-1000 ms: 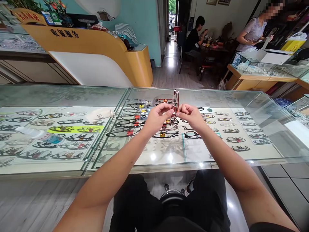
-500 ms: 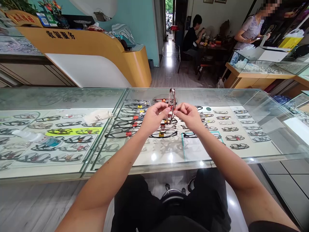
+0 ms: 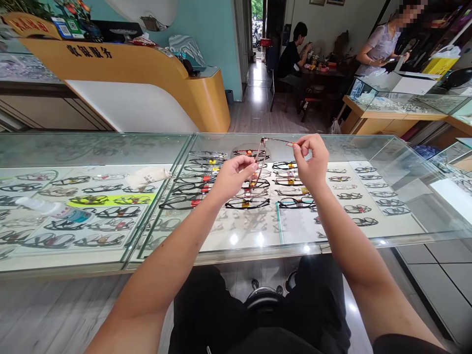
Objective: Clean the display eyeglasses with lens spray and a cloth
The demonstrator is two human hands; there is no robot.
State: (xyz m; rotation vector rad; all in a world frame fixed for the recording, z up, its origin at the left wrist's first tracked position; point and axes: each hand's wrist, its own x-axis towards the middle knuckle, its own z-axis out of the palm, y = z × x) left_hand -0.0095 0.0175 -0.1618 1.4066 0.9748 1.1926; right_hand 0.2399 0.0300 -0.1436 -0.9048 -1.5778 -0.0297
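A pair of eyeglasses (image 3: 262, 156) with a thin, dark reddish frame is held up above the glass counter, its front turned nearly edge-on. My left hand (image 3: 236, 176) pinches the frame by its near side. One temple arm stands swung out to the right, and my right hand (image 3: 312, 158) is closed on its tip. Below my hands, several dark eyeglasses lie in rows on the counter: a black pair (image 3: 248, 203) in the middle row and another black pair (image 3: 297, 202) under my right wrist. Some carry small red or yellow tags.
On the left counter section lie a clear spray bottle (image 3: 55, 209) and a whitish cloth pouch (image 3: 147, 177). More eyeglasses show inside the glass case (image 3: 221, 236). Beyond stand a wooden reception desk (image 3: 206, 98), a seated person (image 3: 291, 56) and a standing person (image 3: 379, 49).
My right hand has moved right and slightly up, drawing one temple arm of the eyeglasses outward. My left hand has stayed nearly in place, still pinching the frame.
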